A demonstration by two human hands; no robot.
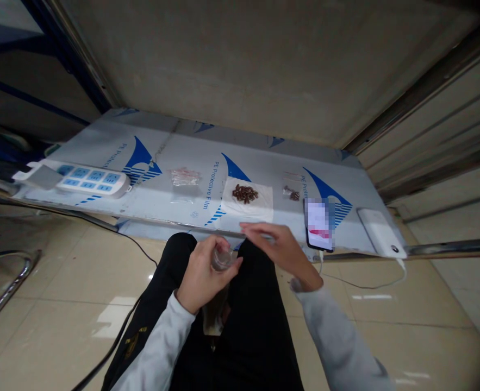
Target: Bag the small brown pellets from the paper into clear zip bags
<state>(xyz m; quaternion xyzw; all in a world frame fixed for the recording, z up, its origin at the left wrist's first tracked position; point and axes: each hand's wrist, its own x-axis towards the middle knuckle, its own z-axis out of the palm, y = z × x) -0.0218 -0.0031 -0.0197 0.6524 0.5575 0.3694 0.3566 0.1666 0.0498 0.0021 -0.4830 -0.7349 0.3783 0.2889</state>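
Observation:
Above my lap, my left hand [205,271] curls its fingers and thumb around a small clear round container [222,257]. My right hand [278,247] is just to the right, apart from the container, its fingers bent over and close together. A glint of something clear shows beneath those fingers, too hidden to name. Beyond both hands, a pile of small brown capsule-like pieces [245,194] rests on a white paper sheet [266,209]. To its left is a clear bag of thin pinkish sticks [185,176]; to its right, a small clear bag [292,187] with a few brown pieces.
The film-covered bench [162,203] runs across in front of my knees. A white power strip [95,182] lies at its left end. A phone [320,222] and a white power bank [380,232] with a cable are at the right. A metal chair leg [9,288] stands left.

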